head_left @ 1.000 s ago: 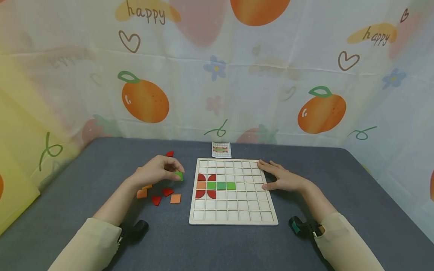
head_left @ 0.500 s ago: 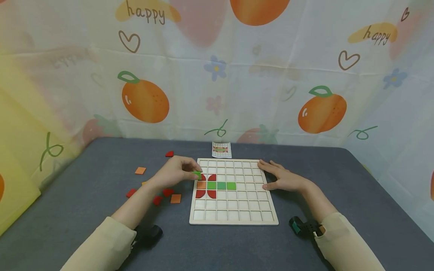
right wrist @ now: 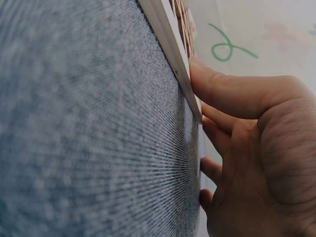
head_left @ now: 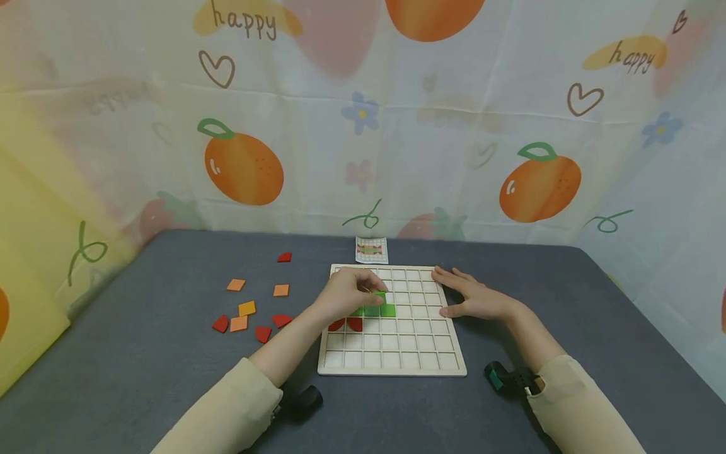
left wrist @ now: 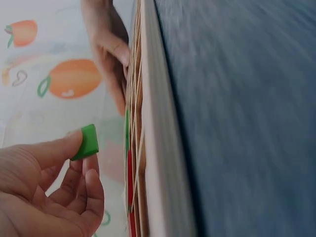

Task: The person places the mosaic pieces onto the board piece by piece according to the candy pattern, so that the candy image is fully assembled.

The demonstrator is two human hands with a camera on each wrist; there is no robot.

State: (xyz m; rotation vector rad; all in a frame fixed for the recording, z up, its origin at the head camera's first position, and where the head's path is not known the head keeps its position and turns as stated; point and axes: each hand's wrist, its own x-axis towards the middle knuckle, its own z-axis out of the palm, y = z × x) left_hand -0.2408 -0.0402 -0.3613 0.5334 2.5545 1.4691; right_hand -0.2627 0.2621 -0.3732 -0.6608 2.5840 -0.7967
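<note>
L hand w/ 1 grn tile

Bright green on the held tile, cream with square grid on the board, red and orange among loose pieces, dark grey across the desk, fruit prints over white backdrop.

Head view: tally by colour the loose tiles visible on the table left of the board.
Red tiles: 4
Orange tiles: 4, one a yellower shade
Total: 8 in sight; the left forearm may hide more
</note>
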